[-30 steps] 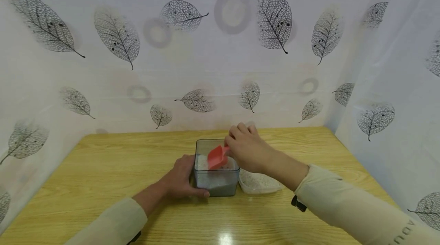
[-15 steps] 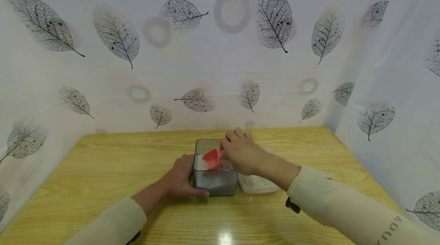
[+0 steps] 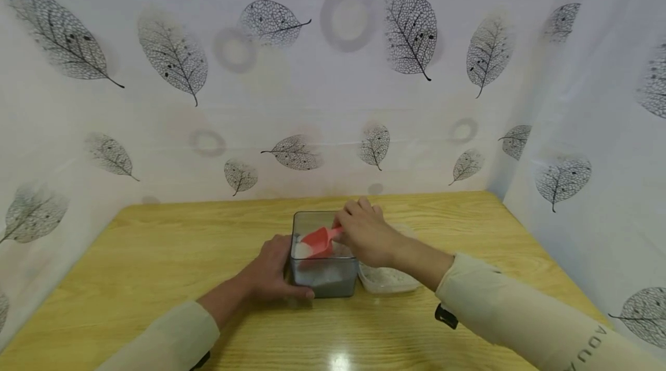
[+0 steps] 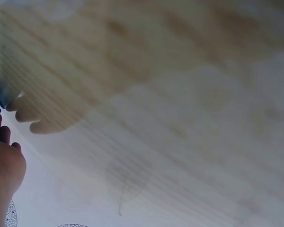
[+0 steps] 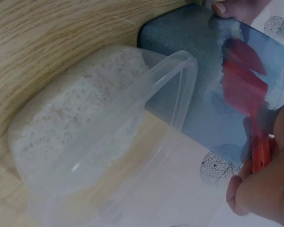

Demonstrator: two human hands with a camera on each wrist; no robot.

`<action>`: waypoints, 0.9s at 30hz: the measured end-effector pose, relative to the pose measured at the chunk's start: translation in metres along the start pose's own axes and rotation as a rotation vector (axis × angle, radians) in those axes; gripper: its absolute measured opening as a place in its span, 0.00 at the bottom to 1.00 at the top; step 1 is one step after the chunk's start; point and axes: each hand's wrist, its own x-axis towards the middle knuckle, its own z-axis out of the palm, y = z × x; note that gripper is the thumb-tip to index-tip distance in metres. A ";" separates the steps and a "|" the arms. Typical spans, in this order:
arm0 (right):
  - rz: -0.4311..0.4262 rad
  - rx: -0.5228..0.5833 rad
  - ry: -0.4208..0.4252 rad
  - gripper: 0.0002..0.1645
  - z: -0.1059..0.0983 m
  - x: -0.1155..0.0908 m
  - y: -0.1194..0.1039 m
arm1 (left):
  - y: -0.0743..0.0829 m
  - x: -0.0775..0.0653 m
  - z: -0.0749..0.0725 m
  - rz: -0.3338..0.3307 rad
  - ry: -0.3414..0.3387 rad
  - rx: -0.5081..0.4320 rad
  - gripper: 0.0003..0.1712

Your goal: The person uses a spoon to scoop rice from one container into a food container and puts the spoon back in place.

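Note:
A red scoop (image 3: 318,242) dips into the grey see-through square container (image 3: 328,278), its blade at the white grains inside. My right hand (image 3: 366,235) grips the scoop's handle above the container's right rim. In the right wrist view the scoop (image 5: 241,87) shows through the container's bluish wall, its blade against the grains. My left hand (image 3: 270,273) holds the container's left side, thumb along the front wall. Only part of that left hand (image 4: 7,163) shows at the edge of the left wrist view.
Right beside the container stands a clear plastic tub (image 3: 387,288) of rice (image 5: 85,104), partly under my right forearm. Both sit on a wood-grain table (image 3: 208,232). A leaf-patterned white curtain (image 3: 322,93) closes off the back and sides.
My right hand has moved left and slightly down with the scoop, whose blade now tips lower into the grains at the container's left. My left hand keeps its hold on the container.

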 end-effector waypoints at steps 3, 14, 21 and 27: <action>0.010 0.022 0.018 0.11 0.001 0.000 0.001 | -0.001 0.000 0.001 0.003 0.007 -0.005 0.55; 0.009 0.070 0.107 0.13 -0.002 -0.007 0.005 | -0.001 0.001 -0.001 -0.002 -0.001 -0.033 0.54; 0.023 0.117 0.165 0.12 0.000 -0.012 0.015 | -0.001 0.003 -0.001 0.012 -0.012 -0.060 0.53; 0.016 0.166 0.203 0.12 0.004 -0.017 0.021 | -0.002 0.001 0.000 -0.007 -0.011 -0.028 0.55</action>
